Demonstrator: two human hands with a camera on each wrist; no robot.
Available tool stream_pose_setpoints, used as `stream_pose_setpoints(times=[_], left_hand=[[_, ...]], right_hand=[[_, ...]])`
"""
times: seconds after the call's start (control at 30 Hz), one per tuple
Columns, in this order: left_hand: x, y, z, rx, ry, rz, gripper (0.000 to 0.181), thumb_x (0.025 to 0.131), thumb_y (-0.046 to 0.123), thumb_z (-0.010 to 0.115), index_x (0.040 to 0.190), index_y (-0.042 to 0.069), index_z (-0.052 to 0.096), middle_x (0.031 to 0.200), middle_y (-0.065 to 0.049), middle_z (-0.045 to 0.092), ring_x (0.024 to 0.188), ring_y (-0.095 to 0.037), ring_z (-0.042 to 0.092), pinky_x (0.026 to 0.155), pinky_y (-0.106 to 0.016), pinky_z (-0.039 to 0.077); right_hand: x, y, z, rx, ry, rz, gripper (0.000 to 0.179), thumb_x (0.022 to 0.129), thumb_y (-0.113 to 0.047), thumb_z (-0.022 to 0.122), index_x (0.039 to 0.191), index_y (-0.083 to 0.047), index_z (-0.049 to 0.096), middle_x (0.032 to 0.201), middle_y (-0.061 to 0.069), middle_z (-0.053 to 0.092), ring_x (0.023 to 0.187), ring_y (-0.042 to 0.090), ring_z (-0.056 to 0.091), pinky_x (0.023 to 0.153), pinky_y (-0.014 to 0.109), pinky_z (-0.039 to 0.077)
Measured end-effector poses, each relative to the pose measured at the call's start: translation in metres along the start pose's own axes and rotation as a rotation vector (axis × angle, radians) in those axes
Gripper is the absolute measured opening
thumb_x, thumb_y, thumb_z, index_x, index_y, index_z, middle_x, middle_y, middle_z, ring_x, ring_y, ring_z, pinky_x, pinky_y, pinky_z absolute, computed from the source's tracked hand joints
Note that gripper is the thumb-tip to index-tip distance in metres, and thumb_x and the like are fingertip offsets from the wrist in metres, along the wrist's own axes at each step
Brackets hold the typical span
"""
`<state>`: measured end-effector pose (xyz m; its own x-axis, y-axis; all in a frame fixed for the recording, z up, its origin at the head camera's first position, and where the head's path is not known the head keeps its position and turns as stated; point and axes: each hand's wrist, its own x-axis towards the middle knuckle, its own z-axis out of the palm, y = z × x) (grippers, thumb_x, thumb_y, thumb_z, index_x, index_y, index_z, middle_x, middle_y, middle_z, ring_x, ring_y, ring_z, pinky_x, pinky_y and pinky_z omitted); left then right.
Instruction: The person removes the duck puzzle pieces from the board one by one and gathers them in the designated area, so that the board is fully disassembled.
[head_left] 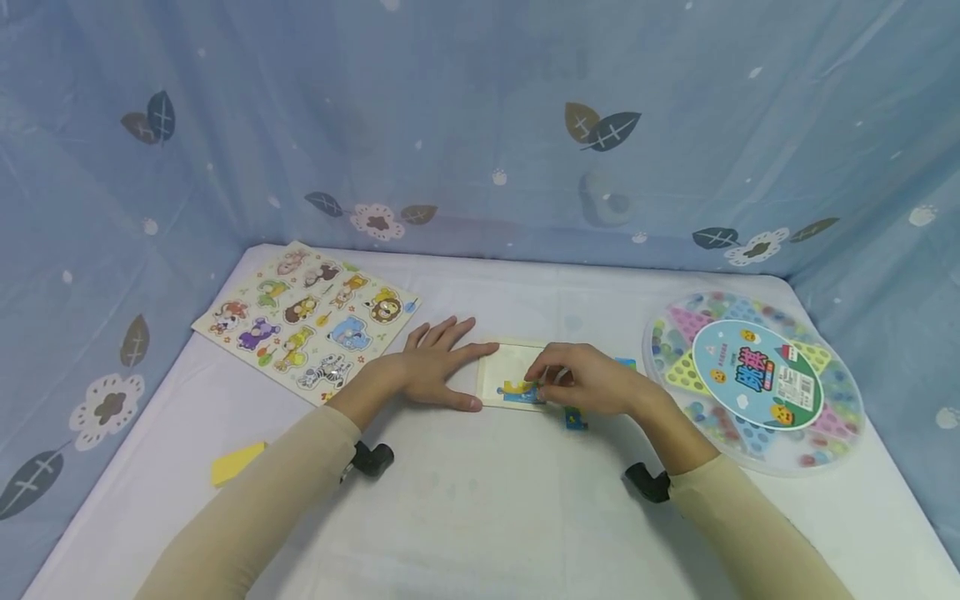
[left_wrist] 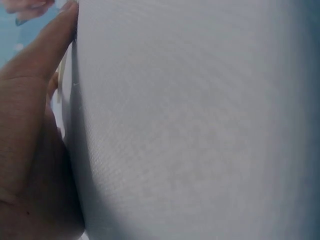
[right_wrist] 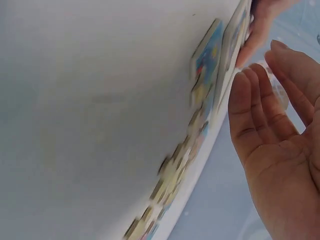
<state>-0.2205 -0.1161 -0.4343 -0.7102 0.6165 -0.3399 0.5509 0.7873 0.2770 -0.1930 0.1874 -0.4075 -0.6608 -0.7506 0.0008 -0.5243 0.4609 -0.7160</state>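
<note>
My left hand point(head_left: 442, 367) lies spread on the white table, its thumb and index finger against the left side of a shallow pale puzzle frame point(head_left: 491, 367). In the left wrist view its thumb point(left_wrist: 47, 47) is extended along the tabletop. Blue and yellow puzzle pieces point(head_left: 517, 393) sit in the frame's lower part. Over the frame's right side, my right hand point(head_left: 592, 379) has its fingertips right at those pieces, thumb and fingers bent toward each other. The right wrist view shows fingers point(right_wrist: 241, 100) loosely curved, a gap to the thumb, and nothing visible between.
Loose puzzle pieces point(head_left: 576, 418) lie under and beside the right hand; the right wrist view shows a row of several pieces point(right_wrist: 172, 172). An animal puzzle board point(head_left: 315, 321) lies back left, a yellow block point(head_left: 238, 463) front left. A round marble game box point(head_left: 753, 383) stands right.
</note>
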Motion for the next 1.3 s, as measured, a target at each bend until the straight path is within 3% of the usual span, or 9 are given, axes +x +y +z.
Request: stream_pose_setpoints(times=[0.63,1.3], left_hand=[[-0.002,0.001,0.001,-0.002,0.003,-0.006,0.095,0.085,0.085,0.053,0.162,0.051,0.010,0.173,-0.003,-0.013,0.158,-0.034,-0.013,0.121,-0.067,-0.001],[-0.001,0.000,0.000,0.002,-0.003,-0.007,0.095,0.084,0.086,0.052,0.162,0.053,0.009,0.173,-0.002,-0.015,0.158,-0.033,-0.015,0.121,-0.065,-0.002]], right_hand=[[0.021,-0.007,0.014,0.021,-0.023,0.026,0.022,0.097,-0.013,0.072,0.118,-0.009,0.071,0.119,0.003,0.073,0.102,0.018,0.068,0.091,0.037,0.057],[0.021,-0.008,0.013,0.020,-0.052,0.022,0.026,0.096,-0.010,0.071,0.122,-0.011,0.070,0.120,0.000,0.072,0.097,0.015,0.065,0.088,0.035,0.056]])
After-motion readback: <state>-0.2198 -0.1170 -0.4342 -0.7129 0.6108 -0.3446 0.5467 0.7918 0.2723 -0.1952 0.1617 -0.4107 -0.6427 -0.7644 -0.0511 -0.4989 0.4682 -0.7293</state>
